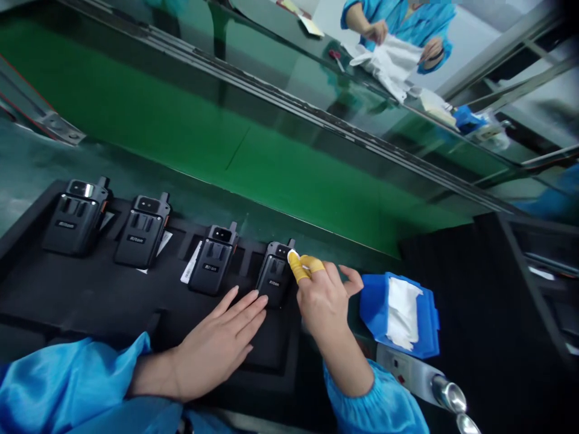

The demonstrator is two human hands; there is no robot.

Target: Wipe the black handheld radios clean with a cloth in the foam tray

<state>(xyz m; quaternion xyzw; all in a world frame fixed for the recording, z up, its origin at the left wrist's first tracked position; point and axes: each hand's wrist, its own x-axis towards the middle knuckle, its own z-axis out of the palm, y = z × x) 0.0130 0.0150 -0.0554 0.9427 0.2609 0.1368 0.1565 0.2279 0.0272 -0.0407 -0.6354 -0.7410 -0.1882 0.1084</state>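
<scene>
Several black handheld radios marked "Riton" lie in a row in a black foam tray (27,277). My right hand (323,295) wears yellow finger cots and presses a small white wipe (292,255) against the top of the rightmost radio (274,277), beside its camera window. Fingers outstretched, my left hand (221,340) lies flat near that radio, its fingertips at the lower edge. Left of it rest another radio (211,262), a third radio (141,232) and, farthest left, a radio (75,218). White labels show beside some of them.
Right of my hand stands a blue bin (425,322) holding white wipes (403,313). Black stacked trays (461,289) rise at the far right. A metal plate with round silver parts (447,392) sits below the bin. Across the green surface (289,169), a co-worker handles white cloth (389,63).
</scene>
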